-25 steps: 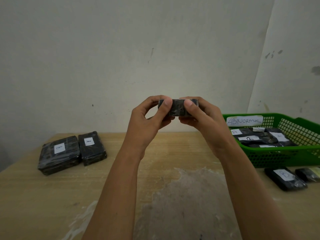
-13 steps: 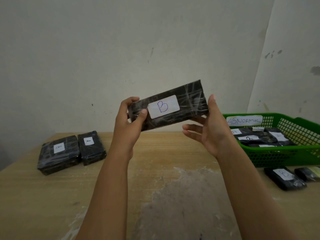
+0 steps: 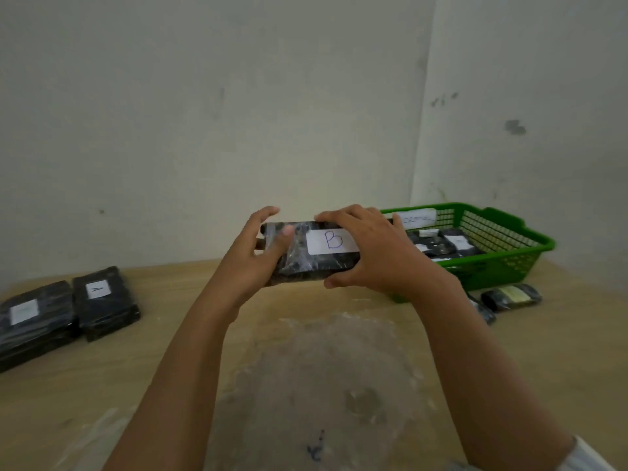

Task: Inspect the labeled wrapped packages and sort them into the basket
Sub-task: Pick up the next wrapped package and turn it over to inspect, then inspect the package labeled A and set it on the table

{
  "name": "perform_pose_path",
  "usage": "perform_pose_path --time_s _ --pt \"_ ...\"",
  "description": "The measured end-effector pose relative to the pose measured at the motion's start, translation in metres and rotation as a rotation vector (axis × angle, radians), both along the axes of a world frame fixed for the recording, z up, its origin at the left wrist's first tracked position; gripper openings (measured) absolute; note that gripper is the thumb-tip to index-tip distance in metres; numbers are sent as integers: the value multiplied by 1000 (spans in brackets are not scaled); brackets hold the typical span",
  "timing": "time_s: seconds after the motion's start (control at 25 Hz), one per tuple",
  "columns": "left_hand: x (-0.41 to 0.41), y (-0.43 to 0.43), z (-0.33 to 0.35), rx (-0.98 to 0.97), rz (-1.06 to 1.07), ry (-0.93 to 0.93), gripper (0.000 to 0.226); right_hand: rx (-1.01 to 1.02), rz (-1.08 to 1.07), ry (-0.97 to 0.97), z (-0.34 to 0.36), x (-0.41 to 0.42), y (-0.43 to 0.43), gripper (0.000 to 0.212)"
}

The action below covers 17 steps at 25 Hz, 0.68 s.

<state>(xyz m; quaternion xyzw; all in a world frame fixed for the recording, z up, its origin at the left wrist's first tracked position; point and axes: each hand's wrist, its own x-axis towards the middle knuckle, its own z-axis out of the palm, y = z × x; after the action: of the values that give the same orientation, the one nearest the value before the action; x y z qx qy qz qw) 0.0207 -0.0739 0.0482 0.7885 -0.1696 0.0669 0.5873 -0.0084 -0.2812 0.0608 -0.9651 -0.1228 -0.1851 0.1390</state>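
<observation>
I have both hands up in front of the camera, above the wooden table (image 3: 190, 413), with one black wrapped package (image 3: 302, 266) held between them. It lies level and lengthwise, its white label facing me and showing a handwritten "B". It is in the air, touching neither the table nor the basket.

The left hand (image 3: 253, 258) grips the package's left end: the thumb lies across the front face and the fingers curl round behind. The right hand (image 3: 377, 256) clamps the right end, fingers hooked over the top edge and thumb tucked under the bottom edge, hiding that end and the edge of the label.

Just behind and to the right of the right hand sits the green mesh basket (image 3: 509, 256), on the table near the wall corner. It carries a white tag on its far rim, too blurred for me to read, and holds several black labelled packages (image 3: 441, 244).

In front of the basket lies a small dark package with a yellowish label (image 3: 511, 296), and beside it another one (image 3: 482, 312), mostly hidden by the right forearm. At the table's far left, two larger black packages lie side by side, touching: one labelled "A" (image 3: 105, 302), the other with a label I cannot read (image 3: 34, 321).
</observation>
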Motion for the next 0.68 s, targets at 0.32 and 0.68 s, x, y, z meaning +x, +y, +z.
perform_pose_path --time_s 0.32,0.68 --pt "2 -104 -78 165 41 109 24 20 -51 337 -49 -71 -133 88" --pt "-5 -135 -133 810 110 -138 32 42 -124 505 -85 -107 -185 88"
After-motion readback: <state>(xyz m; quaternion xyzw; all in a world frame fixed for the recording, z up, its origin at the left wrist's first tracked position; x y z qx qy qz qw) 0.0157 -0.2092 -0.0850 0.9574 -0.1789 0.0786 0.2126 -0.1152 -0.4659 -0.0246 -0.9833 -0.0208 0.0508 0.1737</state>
